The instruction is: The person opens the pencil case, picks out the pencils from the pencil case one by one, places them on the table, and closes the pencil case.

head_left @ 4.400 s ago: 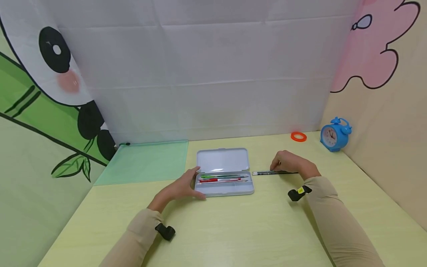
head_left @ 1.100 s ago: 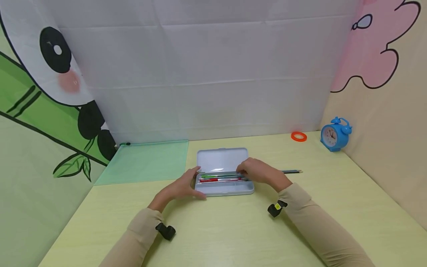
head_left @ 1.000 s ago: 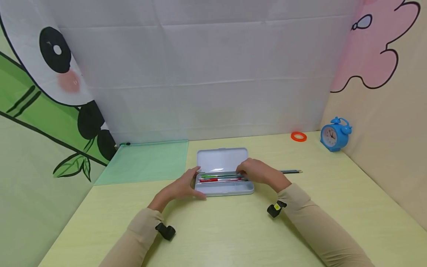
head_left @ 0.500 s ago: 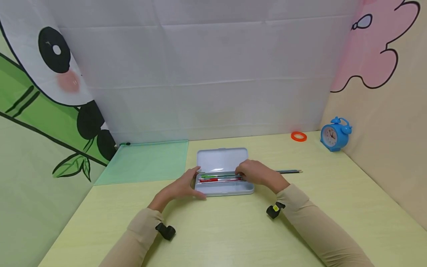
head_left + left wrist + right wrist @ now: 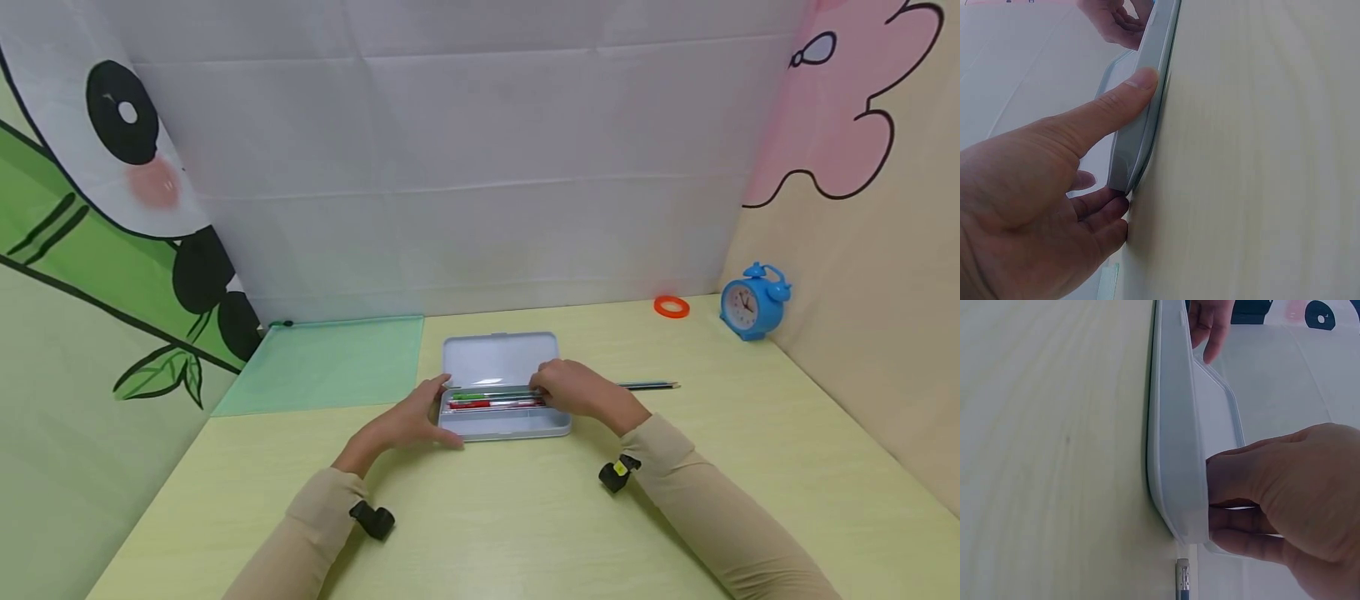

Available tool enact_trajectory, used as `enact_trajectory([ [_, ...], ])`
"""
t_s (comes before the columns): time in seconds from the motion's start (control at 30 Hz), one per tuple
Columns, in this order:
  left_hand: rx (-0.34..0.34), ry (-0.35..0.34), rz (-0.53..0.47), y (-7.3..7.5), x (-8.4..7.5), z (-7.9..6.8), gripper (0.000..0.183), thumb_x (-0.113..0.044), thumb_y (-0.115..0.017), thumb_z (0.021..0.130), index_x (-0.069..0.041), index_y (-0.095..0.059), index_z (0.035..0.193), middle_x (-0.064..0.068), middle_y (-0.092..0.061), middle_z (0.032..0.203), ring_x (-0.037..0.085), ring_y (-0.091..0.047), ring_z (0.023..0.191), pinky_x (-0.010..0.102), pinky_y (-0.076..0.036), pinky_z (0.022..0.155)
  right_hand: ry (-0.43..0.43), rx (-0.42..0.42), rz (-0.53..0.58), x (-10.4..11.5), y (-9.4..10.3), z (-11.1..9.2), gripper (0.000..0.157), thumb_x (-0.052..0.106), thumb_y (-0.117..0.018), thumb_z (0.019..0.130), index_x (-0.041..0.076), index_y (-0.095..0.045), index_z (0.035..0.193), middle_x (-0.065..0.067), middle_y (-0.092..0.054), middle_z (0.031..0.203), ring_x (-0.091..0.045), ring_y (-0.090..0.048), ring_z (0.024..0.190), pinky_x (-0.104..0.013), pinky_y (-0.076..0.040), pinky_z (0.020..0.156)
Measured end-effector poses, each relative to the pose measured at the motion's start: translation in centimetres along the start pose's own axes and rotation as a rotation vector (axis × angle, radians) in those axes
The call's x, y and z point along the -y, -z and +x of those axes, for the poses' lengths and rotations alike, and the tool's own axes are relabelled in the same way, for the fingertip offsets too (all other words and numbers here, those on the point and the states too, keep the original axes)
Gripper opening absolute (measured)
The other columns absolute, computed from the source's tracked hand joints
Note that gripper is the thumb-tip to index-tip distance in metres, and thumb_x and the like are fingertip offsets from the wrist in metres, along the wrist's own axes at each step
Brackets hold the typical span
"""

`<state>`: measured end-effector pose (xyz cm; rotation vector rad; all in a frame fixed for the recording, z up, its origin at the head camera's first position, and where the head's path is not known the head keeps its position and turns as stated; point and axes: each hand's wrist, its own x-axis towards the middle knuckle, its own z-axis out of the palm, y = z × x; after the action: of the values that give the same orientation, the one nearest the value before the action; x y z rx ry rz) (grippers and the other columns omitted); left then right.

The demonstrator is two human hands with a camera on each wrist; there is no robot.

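An open light-grey pencil case (image 5: 510,426) lies mid-table, its lid (image 5: 498,358) folded back. Inside are several pens and pencils, among them a red pen (image 5: 470,405) and a green one (image 5: 468,397). My left hand (image 5: 408,417) grips the case's left end; in the left wrist view its thumb (image 5: 1113,109) presses the front wall, with fingers round the corner. My right hand (image 5: 573,385) reaches bent fingers into the case's right end. The case wall hides those fingertips in the right wrist view, so whether they pinch anything cannot be seen.
A dark pencil (image 5: 648,385) lies on the table right of the case, partly behind my right hand. Behind stand a red ring (image 5: 671,307) and a blue alarm clock (image 5: 753,302). A green mesh pouch (image 5: 337,362) lies at the back left.
My right hand has gone left from the pencils beside the case into its right end, then shifted only slightly. One pencil now shows on the table there. My left hand stays put.
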<state>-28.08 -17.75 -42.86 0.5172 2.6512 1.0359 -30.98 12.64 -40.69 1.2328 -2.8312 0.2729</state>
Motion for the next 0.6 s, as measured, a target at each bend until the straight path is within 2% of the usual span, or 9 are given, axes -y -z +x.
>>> enact_trajectory([
  [0.17, 0.001, 0.004, -0.001, 0.02, 0.0, -0.01, 0.122, -0.039, -0.092, 0.07, -0.004, -0.015, 0.159, 0.016, -0.026, 0.16, 0.033, -0.026, 0.146, 0.055, -0.024, 0.117, 0.0, -0.003, 0.006, -0.04, 0.32, -0.08, 0.016, 0.0, -0.07, 0.09, 0.002, -0.077, 0.105, -0.006, -0.065, 0.094, -0.017, -0.057, 0.079, -0.031, -0.053, 0.074],
  [0.4, 0.002, 0.001, 0.003, 0.06, -0.06, -0.01, 0.121, -0.037, -0.092, 0.071, -0.003, -0.015, 0.159, 0.016, -0.026, 0.16, 0.033, -0.026, 0.145, 0.054, -0.024, 0.117, 0.057, -0.057, 0.01, -0.17, 0.48, -0.04, 0.024, -0.003, -0.069, 0.087, 0.003, -0.077, 0.109, -0.007, -0.069, 0.1, -0.018, -0.061, 0.083, -0.032, -0.054, 0.077],
  [0.6, 0.003, 0.007, 0.002, 0.08, -0.17, -0.04, 0.121, -0.037, -0.092, 0.071, -0.003, -0.015, 0.159, 0.017, -0.026, 0.16, 0.034, -0.026, 0.146, 0.055, -0.023, 0.117, 0.07, -0.11, -0.059, -0.25, 0.42, -0.02, 0.019, 0.008, -0.074, 0.089, 0.009, -0.079, 0.107, -0.002, -0.071, 0.093, -0.015, -0.06, 0.079, -0.033, -0.048, 0.07],
])
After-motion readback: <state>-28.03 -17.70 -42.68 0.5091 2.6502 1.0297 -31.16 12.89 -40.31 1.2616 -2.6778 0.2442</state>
